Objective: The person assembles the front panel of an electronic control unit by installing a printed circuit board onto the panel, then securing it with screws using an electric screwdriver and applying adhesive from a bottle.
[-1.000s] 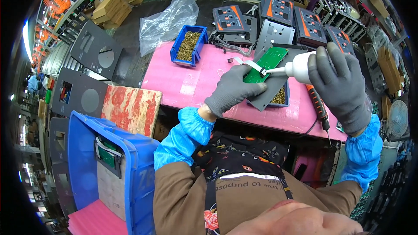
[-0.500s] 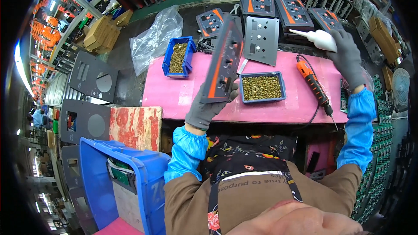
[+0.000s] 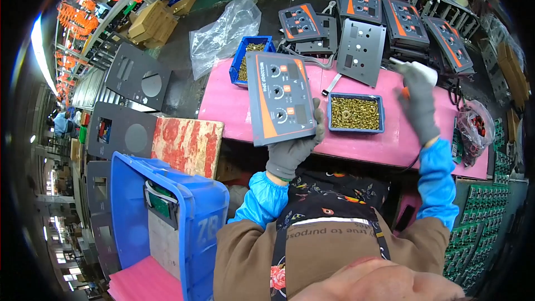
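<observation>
My left hand (image 3: 295, 153), in a grey glove, grips the lower right edge of a grey and orange control panel (image 3: 278, 97). The panel is tilted up, its printed face with several round holes turned toward me. Over the pink mat, my gloved right hand (image 3: 419, 108) is closed around an electric screwdriver (image 3: 406, 92); just a bit of its orange handle shows, the rest being hidden by hand and arm. A white squeeze bottle (image 3: 426, 72) with a long nozzle is right beyond these fingers; whether they touch it I cannot tell.
Brass screws fill a small blue tray (image 3: 356, 128) between my hands and a blue bin (image 3: 241, 72) behind the panel. A bare grey plate (image 3: 361, 50) and stacked panels (image 3: 405, 22) stand at the back. A large blue crate (image 3: 203, 206) is at left, a bag of parts (image 3: 473, 134) at right.
The panel has turned from nearly edge-on to face me. My right hand has come nearer and left, down over the screwdriver; the bottle is lower, its rounded end now outside my grip.
</observation>
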{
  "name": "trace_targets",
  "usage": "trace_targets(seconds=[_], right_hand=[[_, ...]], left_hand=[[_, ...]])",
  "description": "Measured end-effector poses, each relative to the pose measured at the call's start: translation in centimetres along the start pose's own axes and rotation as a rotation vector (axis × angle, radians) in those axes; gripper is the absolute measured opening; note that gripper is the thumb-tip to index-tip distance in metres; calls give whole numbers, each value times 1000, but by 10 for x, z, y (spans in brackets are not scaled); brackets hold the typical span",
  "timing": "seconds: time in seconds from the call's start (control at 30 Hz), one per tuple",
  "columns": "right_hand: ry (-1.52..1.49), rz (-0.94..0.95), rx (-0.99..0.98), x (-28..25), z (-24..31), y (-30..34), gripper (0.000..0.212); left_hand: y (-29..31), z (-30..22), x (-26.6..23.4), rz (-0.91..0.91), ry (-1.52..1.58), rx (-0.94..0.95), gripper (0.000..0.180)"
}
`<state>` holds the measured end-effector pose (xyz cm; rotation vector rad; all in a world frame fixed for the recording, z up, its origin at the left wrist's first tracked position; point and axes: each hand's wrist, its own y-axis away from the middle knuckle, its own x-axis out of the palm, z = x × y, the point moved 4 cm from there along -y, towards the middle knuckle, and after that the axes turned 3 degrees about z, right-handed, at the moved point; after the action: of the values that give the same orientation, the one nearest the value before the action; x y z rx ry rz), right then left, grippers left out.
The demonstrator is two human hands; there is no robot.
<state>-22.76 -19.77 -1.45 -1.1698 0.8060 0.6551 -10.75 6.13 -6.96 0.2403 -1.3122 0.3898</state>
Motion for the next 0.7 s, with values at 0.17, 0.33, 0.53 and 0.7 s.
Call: trace_targets(seconds=[0.17,0.33,0.53,0.7], right_hand=[[43,434,-220,35,76,11,93],[-24,579,-251,50,75,2,97],[-71,536,-219,44,76,2,98],[-39,592,-195,46,80,0,99]], left_hand=[[13,1,-28,-81,200,-6,64],[10,13,-43,-78,244,9,61],[6,10,-60,-94,466,100,55],[10,6,-71,-77,159,218,48]])
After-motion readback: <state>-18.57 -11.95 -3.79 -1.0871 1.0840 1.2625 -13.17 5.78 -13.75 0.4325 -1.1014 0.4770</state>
